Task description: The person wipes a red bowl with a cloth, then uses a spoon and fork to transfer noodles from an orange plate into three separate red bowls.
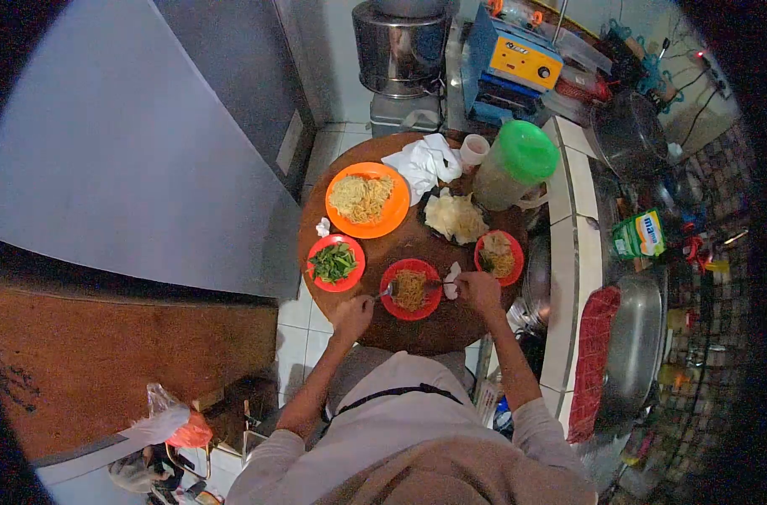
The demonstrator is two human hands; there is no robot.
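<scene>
A red plate (411,313) of brown noodles (411,289) lies in front of me on a round wooden table. My left hand (352,318) is closed around the handle of a metal piece of cutlery (389,289), whose head reaches the plate's left rim. From the other side, my right hand (480,295) grips a second, darker piece of cutlery (438,284) that extends over the right rim. Whether each is a spoon or a fork is too small to tell. A crumpled white tissue (452,280) lies just left of my right hand.
Around the table (316,282) stand an orange plate of noodles (400,220), a red plate of greens (359,278), another red plate with food (513,273), pale crackers (456,217), a green-lidded pitcher (501,172), and a cup (474,148). A tiled counter (575,244) borders the right.
</scene>
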